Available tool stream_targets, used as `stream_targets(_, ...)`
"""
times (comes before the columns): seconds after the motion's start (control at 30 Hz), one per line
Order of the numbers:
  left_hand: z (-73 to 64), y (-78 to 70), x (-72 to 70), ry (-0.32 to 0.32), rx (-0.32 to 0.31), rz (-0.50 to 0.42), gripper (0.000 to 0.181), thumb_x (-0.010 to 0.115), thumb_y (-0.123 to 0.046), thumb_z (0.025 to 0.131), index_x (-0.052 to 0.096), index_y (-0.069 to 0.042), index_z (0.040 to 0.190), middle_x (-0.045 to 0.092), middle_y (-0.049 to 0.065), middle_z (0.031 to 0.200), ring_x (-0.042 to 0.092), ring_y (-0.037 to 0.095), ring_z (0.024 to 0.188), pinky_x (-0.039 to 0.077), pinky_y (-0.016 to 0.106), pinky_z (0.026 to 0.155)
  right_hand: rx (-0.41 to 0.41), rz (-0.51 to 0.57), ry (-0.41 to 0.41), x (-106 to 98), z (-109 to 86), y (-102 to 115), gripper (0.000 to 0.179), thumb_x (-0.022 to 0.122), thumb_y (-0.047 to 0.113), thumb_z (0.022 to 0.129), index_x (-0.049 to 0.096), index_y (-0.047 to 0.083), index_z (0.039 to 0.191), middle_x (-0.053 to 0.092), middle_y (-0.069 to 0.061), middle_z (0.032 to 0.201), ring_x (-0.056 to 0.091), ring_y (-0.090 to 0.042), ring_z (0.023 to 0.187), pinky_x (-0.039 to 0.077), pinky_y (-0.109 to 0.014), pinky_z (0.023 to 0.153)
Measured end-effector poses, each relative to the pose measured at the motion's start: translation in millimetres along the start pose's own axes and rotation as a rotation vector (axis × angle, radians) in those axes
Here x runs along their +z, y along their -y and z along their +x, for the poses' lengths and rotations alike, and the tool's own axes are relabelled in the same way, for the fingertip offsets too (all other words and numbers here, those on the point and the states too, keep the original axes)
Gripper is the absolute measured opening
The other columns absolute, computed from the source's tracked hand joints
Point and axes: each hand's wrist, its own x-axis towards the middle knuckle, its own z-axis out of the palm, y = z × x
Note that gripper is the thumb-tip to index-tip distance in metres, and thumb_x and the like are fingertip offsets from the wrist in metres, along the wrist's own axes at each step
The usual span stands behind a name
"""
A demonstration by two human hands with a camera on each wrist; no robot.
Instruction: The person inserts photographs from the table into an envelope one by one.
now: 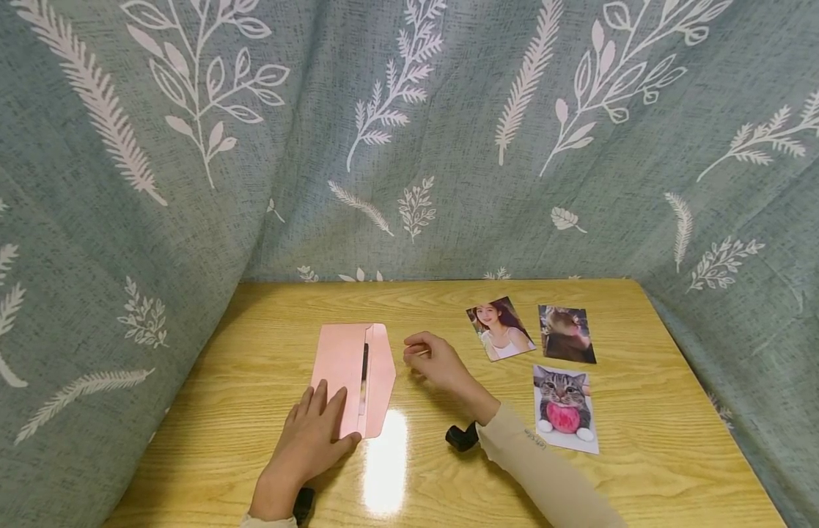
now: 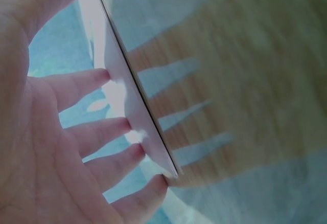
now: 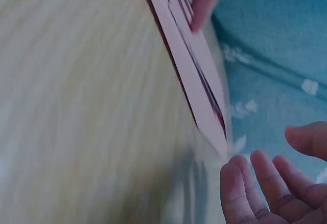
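A pink envelope point(image 1: 336, 359) lies on the table with its pointed flap point(image 1: 383, 381) folded out to the right. Through its long opening shows a strip of a dark picture point(image 1: 364, 367). My left hand point(image 1: 310, 436) rests on the envelope's near part, fingers spread; in the left wrist view the fingertips meet its pale surface point(image 2: 120, 81). Just right of the flap hovers my right hand point(image 1: 438, 364), fingers loosely bent and holding nothing. The right wrist view has the envelope point(image 3: 186, 55) edge-on, beyond my right fingers point(image 3: 235, 188).
On the right lie a portrait photo of a person point(image 1: 508, 341), a darker photo point(image 1: 567, 335) and a photo of a cat with a red fruit point(image 1: 548, 381). Patterned green-blue curtains point(image 1: 303, 183) enclose the wooden table point(image 1: 653, 440) at the back and sides.
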Motion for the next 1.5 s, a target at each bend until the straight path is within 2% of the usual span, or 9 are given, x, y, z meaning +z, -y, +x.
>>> stream_targets(0.27,-1.5,0.3,-1.4,0.006,-0.012,0.000,0.081,0.071,-0.048,0.091,0.038,-0.009,0.155,0.019,0.030,0.159,0.013,0.051,0.146,0.017,0.070,0.111,-0.019,-0.146,-0.098,-56.7,7.3,-7.7,0.033,0.064,0.010,0.098,0.060,-0.006,0.127,0.067,-0.015,0.112,0.066,-0.031,0.096,0.056,-0.039,0.079)
stream_targets(0.53,-2.9,0.0,-1.1,0.009,-0.012,0.000,0.081,0.070,-0.049,0.091,0.039,-0.009,0.154,0.020,0.030,0.159,0.015,0.052,0.145,0.018,0.070,0.111,0.063,-0.256,-0.181,-114.4,14.9,-22.7,0.037,0.060,0.015,0.102,0.056,-0.003,0.134,0.062,-0.018,0.122,0.057,-0.037,0.114,0.048,-0.050,0.096)
stream_targets(0.67,-2.6,-0.1,0.1,0.010,-0.009,-0.002,0.081,0.070,-0.050,0.091,0.039,-0.009,0.154,0.021,0.030,0.159,0.015,0.051,0.145,0.018,0.070,0.111,0.105,-0.323,-0.242,-136.9,19.3,-33.3,0.039,0.059,0.016,0.103,0.055,-0.002,0.137,0.060,-0.020,0.128,0.056,-0.037,0.116,0.049,-0.050,0.094)
stream_targets(0.83,-1.4,0.9,1.8,0.009,-0.009,-0.001,0.081,0.069,-0.050,0.091,0.039,-0.010,0.155,0.020,0.029,0.159,0.015,0.051,0.146,0.018,0.070,0.111,0.104,-0.413,-0.275,-160.5,26.3,-44.6,0.042,0.058,0.010,0.102,0.051,-0.005,0.140,0.052,-0.028,0.137,0.056,-0.041,0.115,0.049,-0.052,0.086)
stream_targets(0.93,-1.2,1.0,2.0,0.005,-0.006,-0.004,0.081,0.070,-0.049,0.091,0.039,-0.009,0.154,0.020,0.030,0.159,0.015,0.051,0.146,0.018,0.070,0.111,0.112,-0.503,-0.254,-170.5,31.0,-49.9,0.046,0.059,0.009,0.100,0.049,-0.006,0.142,0.049,-0.030,0.140,0.053,-0.045,0.118,0.047,-0.055,0.090)
stream_targets(1.2,-0.3,0.2,2.2,0.008,-0.002,-0.013,0.081,0.070,-0.048,0.091,0.039,-0.009,0.155,0.020,0.030,0.159,0.014,0.051,0.146,0.017,0.070,0.111,0.104,-0.707,-0.209,-180.2,37.3,-58.1,0.051,0.064,0.012,0.096,0.049,-0.011,0.140,0.055,-0.034,0.128,0.047,-0.053,0.122,0.033,-0.065,0.105)
stream_targets(1.3,0.2,0.4,2.2,0.010,-0.008,-0.006,0.080,0.070,-0.048,0.091,0.039,-0.009,0.154,0.020,0.030,0.159,0.014,0.051,0.146,0.017,0.069,0.112,0.066,-0.760,-0.210,-181.1,39.1,-59.3,0.034,0.066,0.010,0.094,0.060,-0.011,0.120,0.062,-0.030,0.102,0.054,-0.048,0.101,0.037,-0.060,0.097)
stream_targets(1.4,1.2,0.7,1.9,0.010,-0.013,-0.002,0.080,0.070,-0.048,0.091,0.039,-0.009,0.155,0.019,0.029,0.160,0.014,0.051,0.146,0.017,0.069,0.112,0.034,-0.797,-0.212,-181.7,40.2,-59.1,0.018,0.068,0.008,0.092,0.060,-0.007,0.098,0.056,-0.018,0.077,0.051,-0.040,0.081,0.035,-0.054,0.082)
stream_targets(1.5,0.6,0.6,0.9,0.014,-0.015,-0.006,0.080,0.070,-0.048,0.092,0.039,-0.010,0.155,0.019,0.029,0.160,0.013,0.050,0.146,0.017,0.070,0.111,0.043,-0.812,-0.209,-180.9,40.1,-58.1,0.022,0.068,0.009,0.092,0.062,-0.009,0.103,0.060,-0.020,0.084,0.054,-0.043,0.090,0.037,-0.056,0.088)
